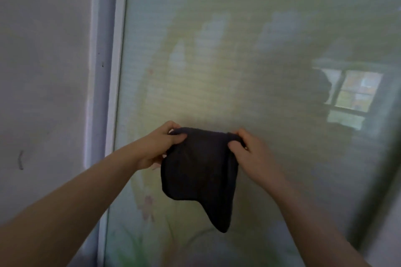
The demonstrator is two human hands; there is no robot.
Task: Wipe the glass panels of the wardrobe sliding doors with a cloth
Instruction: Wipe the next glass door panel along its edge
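Hands together: your left hand [157, 147] and right hand [249, 149] each pinch a top corner of the dark, soft cloth [199, 171], hanging before the frosted, flower-printed glass panel [238, 60].

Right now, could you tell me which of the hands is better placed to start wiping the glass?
Probably the right hand: it grips the cloth over open glass, while the left hand sits nearer the frame.
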